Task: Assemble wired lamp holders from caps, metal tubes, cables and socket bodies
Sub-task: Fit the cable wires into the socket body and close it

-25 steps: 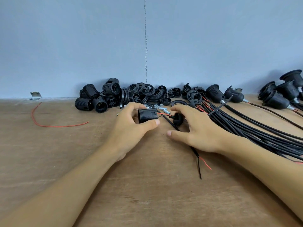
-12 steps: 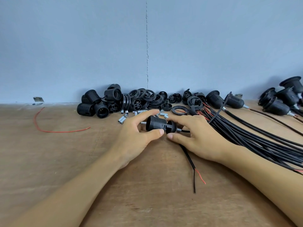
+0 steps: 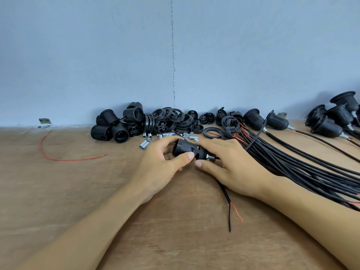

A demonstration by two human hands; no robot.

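The left hand (image 3: 159, 164) grips a ribbed socket (image 3: 185, 148), thumb on its near side and fingers curled over the top; the right hand (image 3: 233, 166) pinches a cap (image 3: 201, 153) that sits against the socket's right end, thumb below and fingers above; whether the two parts are fully joined cannot be told. A cable (image 3: 226, 193) comes out from under the right hand and runs from the socket towards the person, ending in a split black and red tip. Just behind the socket lie small metal tubes (image 3: 145, 145); further behind and to its left is a pile of spare sockets (image 3: 115, 123), with rings (image 3: 175, 117) directly behind it. To the socket's right a cable bundle (image 3: 292, 164) fans across the table (image 3: 58, 191); finished holders (image 3: 331, 121) lie far right of the socket; a loose red wire (image 3: 64, 158) lies well to its left.
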